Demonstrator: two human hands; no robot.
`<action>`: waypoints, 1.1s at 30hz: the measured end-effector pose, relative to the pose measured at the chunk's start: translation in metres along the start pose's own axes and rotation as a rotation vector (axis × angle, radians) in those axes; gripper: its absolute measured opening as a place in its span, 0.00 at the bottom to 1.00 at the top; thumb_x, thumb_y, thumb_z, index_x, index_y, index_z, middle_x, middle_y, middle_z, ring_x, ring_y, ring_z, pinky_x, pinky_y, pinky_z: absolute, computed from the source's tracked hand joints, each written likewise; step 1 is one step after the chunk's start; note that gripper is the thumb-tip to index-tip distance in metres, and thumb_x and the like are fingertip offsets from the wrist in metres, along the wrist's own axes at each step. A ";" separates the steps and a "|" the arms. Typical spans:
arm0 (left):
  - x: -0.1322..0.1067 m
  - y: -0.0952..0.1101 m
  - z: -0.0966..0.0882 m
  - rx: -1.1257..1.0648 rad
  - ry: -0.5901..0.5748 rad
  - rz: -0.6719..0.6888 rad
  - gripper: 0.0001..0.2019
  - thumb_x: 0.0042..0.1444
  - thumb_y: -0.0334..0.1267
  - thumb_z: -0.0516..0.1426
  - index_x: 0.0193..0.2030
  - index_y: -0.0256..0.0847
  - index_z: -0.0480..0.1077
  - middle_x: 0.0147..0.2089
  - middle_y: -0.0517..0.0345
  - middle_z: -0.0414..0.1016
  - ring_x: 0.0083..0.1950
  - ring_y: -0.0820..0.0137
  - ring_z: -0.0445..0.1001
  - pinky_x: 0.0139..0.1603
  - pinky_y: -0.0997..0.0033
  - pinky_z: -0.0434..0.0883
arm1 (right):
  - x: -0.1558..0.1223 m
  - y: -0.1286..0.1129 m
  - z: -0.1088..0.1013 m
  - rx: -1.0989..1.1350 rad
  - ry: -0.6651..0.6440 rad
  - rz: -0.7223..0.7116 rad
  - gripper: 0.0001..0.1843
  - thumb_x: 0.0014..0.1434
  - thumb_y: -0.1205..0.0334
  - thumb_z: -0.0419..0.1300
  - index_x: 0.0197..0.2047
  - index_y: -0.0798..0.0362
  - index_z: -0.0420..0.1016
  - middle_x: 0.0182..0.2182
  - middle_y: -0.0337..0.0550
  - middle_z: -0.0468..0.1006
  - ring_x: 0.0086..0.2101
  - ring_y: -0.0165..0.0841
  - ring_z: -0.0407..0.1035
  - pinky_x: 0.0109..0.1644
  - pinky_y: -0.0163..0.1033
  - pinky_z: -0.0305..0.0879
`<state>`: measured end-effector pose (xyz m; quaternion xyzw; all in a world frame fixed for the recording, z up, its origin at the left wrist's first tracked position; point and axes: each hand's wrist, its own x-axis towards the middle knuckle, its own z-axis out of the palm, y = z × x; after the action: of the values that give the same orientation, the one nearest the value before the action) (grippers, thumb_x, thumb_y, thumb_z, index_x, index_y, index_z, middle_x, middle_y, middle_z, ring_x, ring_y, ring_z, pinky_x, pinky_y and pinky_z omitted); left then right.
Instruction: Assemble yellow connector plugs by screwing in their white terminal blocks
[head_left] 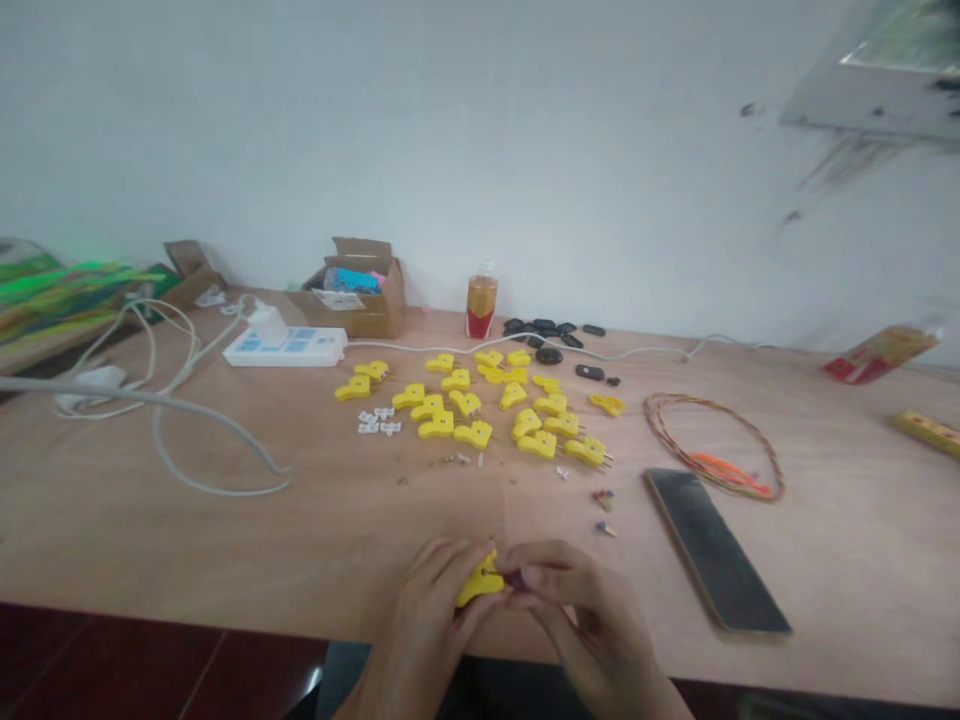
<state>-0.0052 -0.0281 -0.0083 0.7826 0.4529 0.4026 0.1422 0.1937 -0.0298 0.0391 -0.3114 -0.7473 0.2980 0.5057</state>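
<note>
Left hand (429, 600) just beside right hand (592, 605), fingers (546, 554) bent inward.

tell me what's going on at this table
A person's left hand holds a yellow piece over the near edge of the wooden table. The right hand pinches a small dark object beside it, too blurred to name. More yellow pieces lie farther back, with small white parts near them, and a dark flat slab lies to the right of the hands.
</note>
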 end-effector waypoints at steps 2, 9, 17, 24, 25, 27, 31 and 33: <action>0.004 -0.004 -0.002 -0.018 -0.007 0.030 0.15 0.63 0.27 0.64 0.55 0.45 0.77 0.48 0.53 0.87 0.47 0.59 0.86 0.49 0.63 0.86 | 0.007 -0.004 -0.010 0.005 -0.129 -0.014 0.15 0.75 0.68 0.56 0.59 0.40 0.73 0.49 0.45 0.87 0.48 0.33 0.84 0.45 0.35 0.83; 0.011 -0.003 0.001 -0.040 -0.025 0.004 0.09 0.67 0.34 0.62 0.52 0.47 0.79 0.45 0.56 0.88 0.44 0.62 0.87 0.47 0.66 0.86 | 0.013 0.010 -0.010 -0.093 -0.016 -0.019 0.13 0.73 0.69 0.56 0.55 0.44 0.75 0.42 0.45 0.89 0.41 0.35 0.85 0.44 0.36 0.83; 0.017 0.004 0.007 0.208 0.120 -0.012 0.12 0.74 0.43 0.56 0.59 0.47 0.74 0.50 0.53 0.87 0.47 0.60 0.88 0.48 0.63 0.87 | 0.013 0.004 -0.058 -0.244 0.255 0.009 0.26 0.69 0.71 0.59 0.63 0.34 0.70 0.48 0.43 0.84 0.48 0.42 0.82 0.48 0.47 0.83; 0.108 -0.041 -0.053 0.278 0.160 -0.186 0.14 0.70 0.44 0.56 0.58 0.49 0.76 0.58 0.53 0.84 0.59 0.53 0.83 0.62 0.50 0.80 | 0.082 0.081 -0.197 -0.928 -0.032 0.212 0.20 0.76 0.60 0.45 0.59 0.49 0.76 0.46 0.52 0.75 0.43 0.42 0.77 0.47 0.47 0.76; 0.122 -0.051 -0.059 0.285 0.129 -0.206 0.14 0.70 0.42 0.55 0.58 0.49 0.76 0.60 0.53 0.83 0.61 0.53 0.81 0.63 0.49 0.79 | 0.089 0.100 -0.205 -0.968 -0.051 0.243 0.21 0.76 0.57 0.46 0.57 0.50 0.78 0.46 0.53 0.75 0.42 0.42 0.77 0.46 0.48 0.77; 0.150 -0.075 -0.070 0.314 0.086 -0.229 0.16 0.68 0.38 0.55 0.60 0.47 0.76 0.63 0.51 0.81 0.65 0.52 0.78 0.66 0.47 0.76 | 0.097 0.133 -0.208 -1.004 -0.097 0.276 0.19 0.75 0.54 0.51 0.54 0.50 0.80 0.44 0.53 0.76 0.40 0.44 0.78 0.44 0.48 0.77; 0.193 -0.119 -0.087 0.407 -0.007 -0.280 0.19 0.64 0.32 0.56 0.60 0.39 0.76 0.62 0.42 0.80 0.66 0.49 0.76 0.68 0.46 0.72 | 0.113 0.171 -0.197 -1.030 -0.219 0.298 0.17 0.73 0.52 0.55 0.56 0.46 0.80 0.50 0.52 0.77 0.44 0.43 0.79 0.47 0.46 0.77; 0.209 -0.136 -0.093 0.428 -0.048 -0.281 0.21 0.62 0.29 0.58 0.61 0.38 0.76 0.62 0.41 0.80 0.66 0.49 0.76 0.69 0.47 0.70 | 0.124 0.178 -0.197 -1.048 -0.274 0.320 0.17 0.73 0.53 0.57 0.60 0.45 0.78 0.53 0.53 0.77 0.48 0.45 0.79 0.51 0.48 0.77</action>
<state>-0.1017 0.2056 0.0757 0.7338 0.6285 0.2551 0.0387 0.3719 0.2035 0.0358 -0.5889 -0.7977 -0.0023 0.1300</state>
